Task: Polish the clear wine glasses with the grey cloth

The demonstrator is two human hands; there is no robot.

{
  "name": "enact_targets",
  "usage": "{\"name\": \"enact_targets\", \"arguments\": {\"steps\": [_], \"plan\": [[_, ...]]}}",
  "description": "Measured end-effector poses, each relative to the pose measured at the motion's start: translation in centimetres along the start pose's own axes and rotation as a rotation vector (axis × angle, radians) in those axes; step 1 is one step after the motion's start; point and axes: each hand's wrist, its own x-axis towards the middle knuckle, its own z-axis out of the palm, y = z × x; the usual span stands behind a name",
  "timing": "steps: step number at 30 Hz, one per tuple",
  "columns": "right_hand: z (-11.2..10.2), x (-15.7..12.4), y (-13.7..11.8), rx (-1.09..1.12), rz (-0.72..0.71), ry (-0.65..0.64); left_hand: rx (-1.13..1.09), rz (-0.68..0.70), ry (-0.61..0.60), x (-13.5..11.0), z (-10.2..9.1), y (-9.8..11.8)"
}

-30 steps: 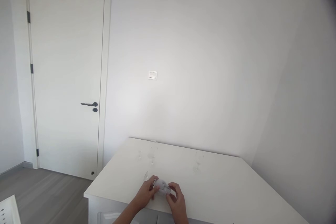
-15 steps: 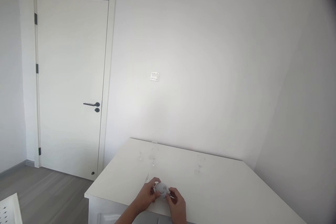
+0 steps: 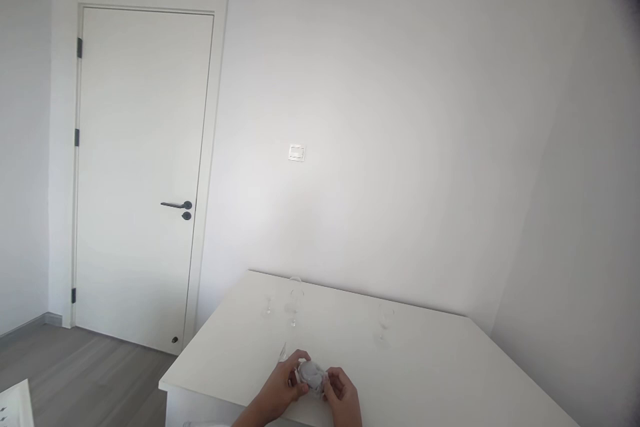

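Near the front edge of the white tabletop, my left hand [image 3: 284, 385] curls its fingers and thumb round the left side of a clear glass [image 3: 320, 389]. A bunched pale grey cloth [image 3: 311, 373] appears to fill its bowl. On the right side, my right hand [image 3: 344, 395] pinches the glass with bent fingers. The palms hide part of it, and its outline is hard to make out. Just beyond my left hand is a clear pointed glass piece [image 3: 283, 351], partly covered by the fingers.
Farther back on the white tabletop [image 3: 425, 373] stand a small stemmed glass [image 3: 269, 305], a taller stemmed glass [image 3: 295, 307] and another stemmed glass [image 3: 384, 323] to the right. A white door [image 3: 143, 167] is at left. A white perforated panel [image 3: 17, 403] shows at lower left.
The view has tilted slightly up, so the room and tabletop sit lower in the picture. Both hands keep hold of the glass; my right fingers have shifted a little against it.
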Motion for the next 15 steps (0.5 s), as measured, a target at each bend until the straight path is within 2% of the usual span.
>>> {"name": "enact_targets", "arguments": {"steps": [6,15], "plan": [[0.0,-1.1,-1.4,-0.046,-0.036,-0.085,-0.021,-0.035,0.019,-0.2,-0.2,0.8],[0.2,-1.3,-1.0,-0.094,-0.042,-0.084,-0.018,-0.032,0.008,0.0,-0.2,0.1]]}}
